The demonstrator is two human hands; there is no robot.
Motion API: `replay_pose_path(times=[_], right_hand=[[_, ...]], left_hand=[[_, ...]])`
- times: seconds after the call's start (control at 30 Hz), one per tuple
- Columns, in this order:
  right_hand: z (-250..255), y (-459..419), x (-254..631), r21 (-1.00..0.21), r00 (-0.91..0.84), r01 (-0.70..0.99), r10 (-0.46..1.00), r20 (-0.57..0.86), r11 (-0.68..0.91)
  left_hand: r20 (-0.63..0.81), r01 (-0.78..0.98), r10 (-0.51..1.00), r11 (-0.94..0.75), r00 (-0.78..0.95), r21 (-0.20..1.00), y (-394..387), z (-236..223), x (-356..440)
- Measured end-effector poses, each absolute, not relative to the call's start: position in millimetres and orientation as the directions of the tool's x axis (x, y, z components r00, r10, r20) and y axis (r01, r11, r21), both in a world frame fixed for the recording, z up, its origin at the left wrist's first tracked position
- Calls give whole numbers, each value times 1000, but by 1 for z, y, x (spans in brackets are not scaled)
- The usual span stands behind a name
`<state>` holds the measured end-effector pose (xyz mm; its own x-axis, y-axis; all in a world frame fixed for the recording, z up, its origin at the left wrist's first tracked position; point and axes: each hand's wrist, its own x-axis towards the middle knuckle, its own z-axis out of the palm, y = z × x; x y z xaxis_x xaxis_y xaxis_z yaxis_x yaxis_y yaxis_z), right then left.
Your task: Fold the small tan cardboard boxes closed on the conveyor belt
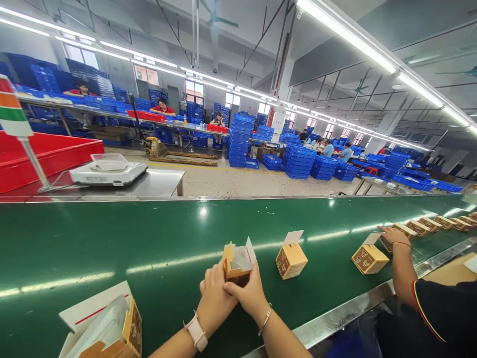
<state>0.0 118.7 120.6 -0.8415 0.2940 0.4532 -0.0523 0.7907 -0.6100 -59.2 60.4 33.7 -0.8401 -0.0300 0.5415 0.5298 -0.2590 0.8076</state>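
Both of my hands are wrapped round a small open cardboard box (240, 268) above the green conveyor belt (149, 233). My left hand (216, 293) grips its left side, and my right hand (251, 296) holds the right side with the thumb across the front. The box's flaps stand up, and a pale packet shows inside. Nearer on the left, a larger-looking open box (132, 328) holds a clear plastic packet, its white lid raised. To the right of my hands sits another box (291, 261) with its top flap sticking up.
On the right, a co-worker's hand (397, 236) touches a box beside another carton (369, 259). Several boxes line the belt's far right. Behind the belt stand a white scale (108, 171), a red tray (52, 154) and stacked blue crates (240, 141). A metal rail (335, 315) edges the near side.
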Motion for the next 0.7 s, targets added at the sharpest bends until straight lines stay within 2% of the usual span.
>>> replay_pose_path(times=[0.07, 0.13, 0.2, 0.27, 0.3, 0.37, 0.4, 0.47, 0.53, 0.57, 0.63, 0.7], right_hand=[[139, 122, 6, -725, -903, -50, 280, 327, 687], [162, 127, 8, -778, -948, -42, 222, 229, 627], [176, 132, 6, -775, -955, -44, 200, 217, 630], [176, 134, 5, -733, -908, -52, 273, 317, 678], [170, 135, 6, -698, -855, -64, 321, 407, 714], [152, 134, 13, -579, -673, -81, 384, 632, 811], [141, 133, 18, -486, -569, -76, 362, 738, 871], [121, 130, 32, -242, -444, -64, 189, 876, 968], [108, 129, 47, -9, -486, -91, -37, 873, 996], [105, 130, 54, 63, -537, -121, -119, 835, 991], [109, 136, 63, 82, -627, -155, -162, 762, 985], [122, 145, 67, -13, -715, -159, -106, 691, 987]], left_hand=[[622, 636, -145, -263, -769, 725, 59, 20, -54], [626, 669, -240, -321, -742, 670, 57, 8, -58], [605, 598, -156, -463, -781, 653, 56, 4, -66], [583, 438, 63, -597, -810, 672, 56, 8, -74], [559, 358, 149, -628, -816, 691, 57, 13, -78], [488, 243, 228, -647, -842, 722, 60, 26, -82], [467, 200, 256, -659, -846, 725, 63, 33, -83], [454, 125, 322, -687, -831, 716, 68, 44, -78], [452, 98, 352, -690, -820, 717, 73, 48, -68], [457, 130, 331, -677, -825, 724, 76, 47, -61], [523, 303, 206, -621, -827, 723, 81, 40, -49], [664, 566, 35, -490, -747, 663, 85, 32, -42]])
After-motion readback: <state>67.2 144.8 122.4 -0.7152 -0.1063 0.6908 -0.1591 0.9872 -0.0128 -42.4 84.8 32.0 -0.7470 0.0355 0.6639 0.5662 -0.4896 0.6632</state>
